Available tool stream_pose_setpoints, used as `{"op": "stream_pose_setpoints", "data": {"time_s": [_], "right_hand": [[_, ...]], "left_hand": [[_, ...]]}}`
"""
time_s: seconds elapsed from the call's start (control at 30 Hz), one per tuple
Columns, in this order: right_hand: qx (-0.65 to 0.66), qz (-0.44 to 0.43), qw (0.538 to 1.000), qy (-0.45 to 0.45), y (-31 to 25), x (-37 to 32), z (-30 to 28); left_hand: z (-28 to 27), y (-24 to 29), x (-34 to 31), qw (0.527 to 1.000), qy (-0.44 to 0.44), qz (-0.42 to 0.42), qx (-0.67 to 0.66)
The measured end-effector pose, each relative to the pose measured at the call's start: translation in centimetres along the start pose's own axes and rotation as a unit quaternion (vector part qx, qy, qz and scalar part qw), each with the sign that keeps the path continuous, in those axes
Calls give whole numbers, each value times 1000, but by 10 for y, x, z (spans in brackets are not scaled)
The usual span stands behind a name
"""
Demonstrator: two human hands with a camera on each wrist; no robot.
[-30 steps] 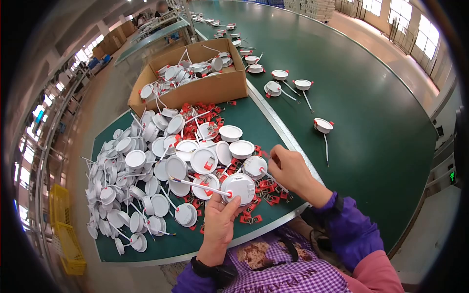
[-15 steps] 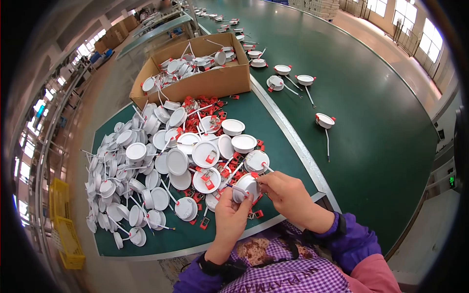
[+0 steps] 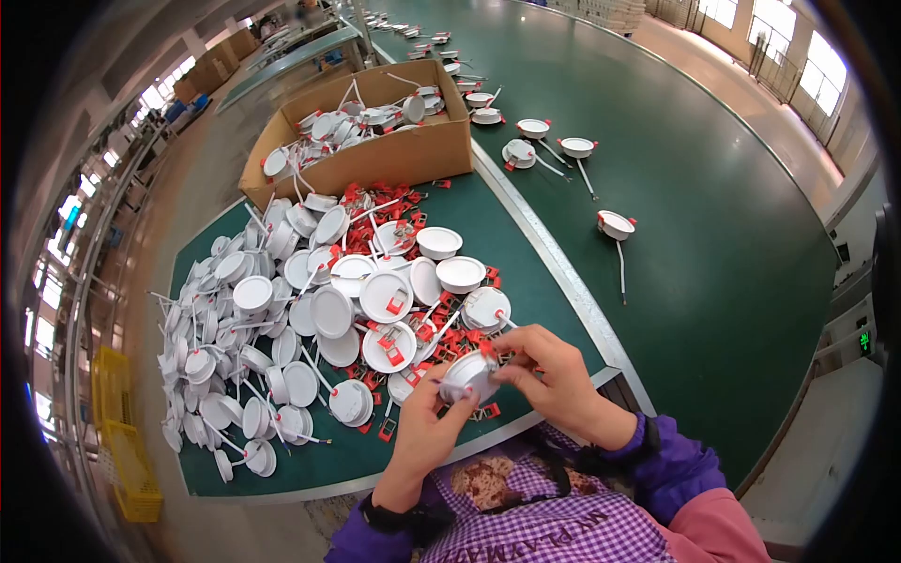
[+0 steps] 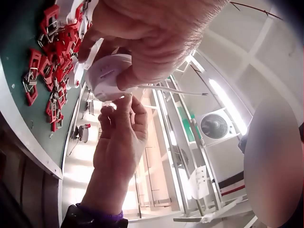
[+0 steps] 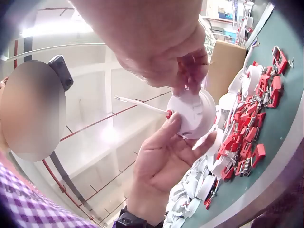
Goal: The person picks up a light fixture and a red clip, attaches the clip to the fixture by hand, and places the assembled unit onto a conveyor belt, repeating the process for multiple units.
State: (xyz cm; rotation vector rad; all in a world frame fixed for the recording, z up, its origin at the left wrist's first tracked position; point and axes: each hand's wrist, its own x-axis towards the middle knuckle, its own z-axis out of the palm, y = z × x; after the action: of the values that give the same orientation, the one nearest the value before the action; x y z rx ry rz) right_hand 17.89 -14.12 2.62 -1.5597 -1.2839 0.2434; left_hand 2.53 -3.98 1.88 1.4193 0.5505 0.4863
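My left hand point(image 3: 424, 433) grips a round white downlight point(image 5: 192, 116) by its body, thumb beside the red grommet point(image 5: 169, 114) where the white cable point(image 5: 140, 103) comes out. At the light's edge my right hand point(image 3: 556, 380) pinches with thumb and forefinger. A red spring clip point(image 3: 486, 348) shows by those fingertips; most of what they pinch is hidden. Both hands are raised near the front edge of the green table point(image 3: 554, 324). Beneath them lie loose red spring clips point(image 5: 242, 137) with metal springs.
A big heap of white downlights point(image 3: 253, 296) covers the table's left side. Behind it stands a cardboard box point(image 3: 375, 155) of more lights. To the right, past a metal rail point(image 3: 535, 220), several lights with red clips sit on a green belt point(image 3: 713, 235). Yellow crates point(image 3: 131, 460) stand at lower left.
My right hand has come from over the pile to the downlight's edge, where a red clip now shows. My left hand has tilted the light from facing up toward its side.
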Motion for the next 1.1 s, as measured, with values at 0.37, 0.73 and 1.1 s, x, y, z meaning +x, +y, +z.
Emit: {"op": "stream_pose_setpoints", "data": {"time_s": [0.37,0.73,1.1], "right_hand": [[144,192,960,-144,-21,-14,3],[-57,163,980,-95,43,43,-16],[-258,82,928,-255,118,102,-9]], "left_hand": [[-10,-3,-33,999,-19,-45,1],[-2,-2,-24,998,4,-41,-54],[-8,2,-29,970,47,-88,-221]]}}
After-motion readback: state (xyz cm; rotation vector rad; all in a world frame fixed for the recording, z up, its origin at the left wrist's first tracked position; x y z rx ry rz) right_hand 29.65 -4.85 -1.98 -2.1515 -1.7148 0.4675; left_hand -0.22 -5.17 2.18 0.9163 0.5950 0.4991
